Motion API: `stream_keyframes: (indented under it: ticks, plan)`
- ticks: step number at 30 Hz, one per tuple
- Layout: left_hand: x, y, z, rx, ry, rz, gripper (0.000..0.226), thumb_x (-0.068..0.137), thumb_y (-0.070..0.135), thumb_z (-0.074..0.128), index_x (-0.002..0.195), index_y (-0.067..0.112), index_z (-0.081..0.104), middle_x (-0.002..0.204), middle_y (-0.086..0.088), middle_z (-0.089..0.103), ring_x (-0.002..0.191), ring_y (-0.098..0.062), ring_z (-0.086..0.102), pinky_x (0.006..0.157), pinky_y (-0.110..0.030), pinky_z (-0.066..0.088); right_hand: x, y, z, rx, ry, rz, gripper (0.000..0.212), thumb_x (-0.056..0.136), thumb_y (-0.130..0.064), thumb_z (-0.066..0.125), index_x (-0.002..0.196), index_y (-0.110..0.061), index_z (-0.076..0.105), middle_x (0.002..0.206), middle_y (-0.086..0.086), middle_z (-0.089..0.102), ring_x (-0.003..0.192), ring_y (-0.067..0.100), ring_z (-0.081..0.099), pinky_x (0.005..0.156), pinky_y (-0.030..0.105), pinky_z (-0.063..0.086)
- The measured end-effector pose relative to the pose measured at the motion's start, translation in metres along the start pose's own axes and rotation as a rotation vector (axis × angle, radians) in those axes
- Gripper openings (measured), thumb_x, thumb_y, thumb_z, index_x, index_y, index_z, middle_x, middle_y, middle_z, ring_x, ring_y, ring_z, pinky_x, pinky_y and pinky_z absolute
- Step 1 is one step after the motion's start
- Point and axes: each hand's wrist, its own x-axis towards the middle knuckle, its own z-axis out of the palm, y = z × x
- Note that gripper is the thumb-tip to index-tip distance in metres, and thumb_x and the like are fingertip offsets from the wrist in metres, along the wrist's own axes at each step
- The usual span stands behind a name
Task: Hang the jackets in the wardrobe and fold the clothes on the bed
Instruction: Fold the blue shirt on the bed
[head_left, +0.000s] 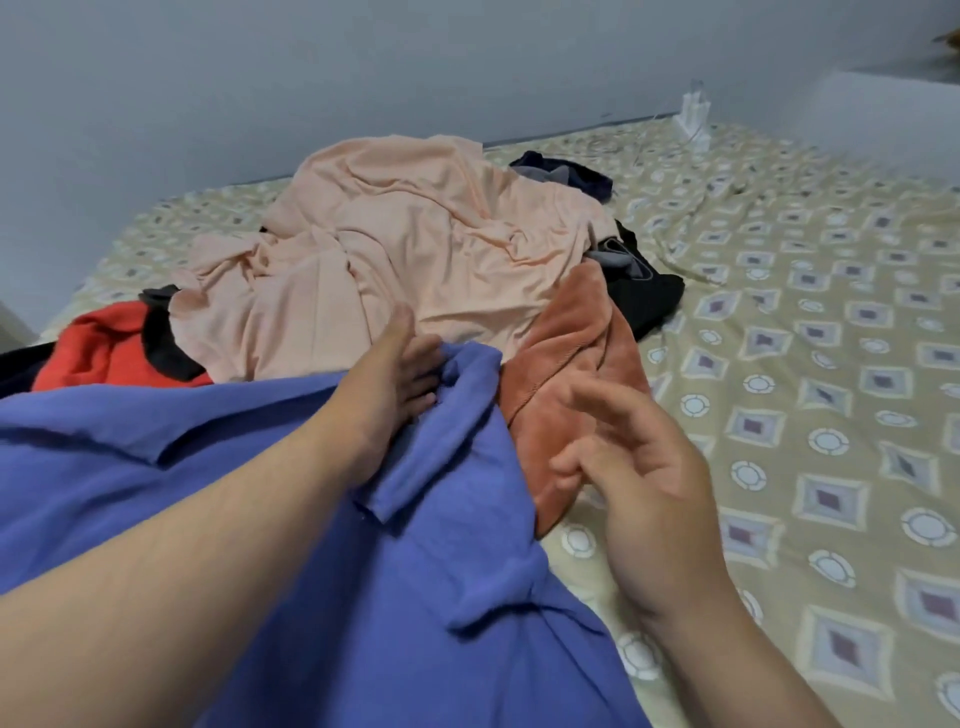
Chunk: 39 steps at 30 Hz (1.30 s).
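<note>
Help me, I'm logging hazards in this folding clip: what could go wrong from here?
1. The left hand grips the large blue garment by one bunched fold, so lifting may leave it twisted and could drag the rust-orange fleece cloth lying against its edge.
2. The crumpled peach garment is draped over the black clothes; pulling it might tumble the pile.
3. The open right hand holds nothing, leaving the blue garment's other side unsupported.
</note>
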Motion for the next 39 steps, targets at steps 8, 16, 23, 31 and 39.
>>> stream_keyframes:
  ticks: [8,16,23,31,39]
  plan:
    - [-0.032,-0.030,0.000,1.211,0.134,0.574,0.024,0.085,0.048,0.059,0.077,0.026,0.062,0.077,0.012,0.059,0.074,-0.011,0.054,0.065,-0.030,0.044,-0.014,0.025,0.011,-0.968,-0.419,-0.096,0.059,0.077,-0.061,0.051,0.129,-0.034,0.060,0.132,-0.014,0.046,0.123,0.011,0.040,0.106,0.019,0.029]
    - [0.010,0.003,0.019,0.063,0.025,-0.004,0.026,0.095,0.010,0.044,0.072,0.020,0.053,0.070,-0.007,0.054,0.061,-0.019,0.051,0.056,-0.025,0.042,-0.007,0.008,-0.001,-0.838,-0.380,0.296,0.037,0.076,-0.035,0.077,0.081,-0.027,0.041,0.064,-0.009,0.048,0.054,0.005,0.040,0.054,0.023,0.035]
    - [0.034,-0.016,0.033,-0.139,-0.090,-0.118,0.030,0.097,-0.008,0.037,0.098,0.007,0.064,0.080,-0.006,0.064,0.069,-0.016,0.064,0.062,-0.022,0.054,0.003,0.008,-0.026,-0.857,-0.450,0.478,0.025,0.074,-0.032,0.073,0.085,-0.021,0.053,0.061,-0.010,0.056,0.051,0.004,0.043,0.053,0.029,0.036]
    - [-0.013,-0.019,0.022,0.720,0.265,0.816,0.020,0.092,0.023,0.049,0.105,0.024,0.065,0.101,0.018,0.065,0.097,0.001,0.059,0.085,-0.013,0.043,-0.005,0.020,-0.006,-0.876,-0.225,-0.240,0.043,0.086,-0.034,0.061,0.127,-0.023,0.063,0.135,-0.006,0.052,0.125,0.012,0.047,0.107,0.024,0.035]
    - [-0.071,-0.052,-0.043,1.307,0.149,0.417,0.058,0.101,0.045,0.039,0.155,0.028,0.027,0.164,0.011,0.015,0.149,-0.001,0.005,0.116,-0.021,0.011,-0.009,0.036,-0.010,-1.118,-0.546,-0.122,0.091,0.078,-0.079,0.033,0.157,-0.040,0.010,0.161,-0.024,-0.017,0.145,-0.005,-0.020,0.108,0.012,-0.016]
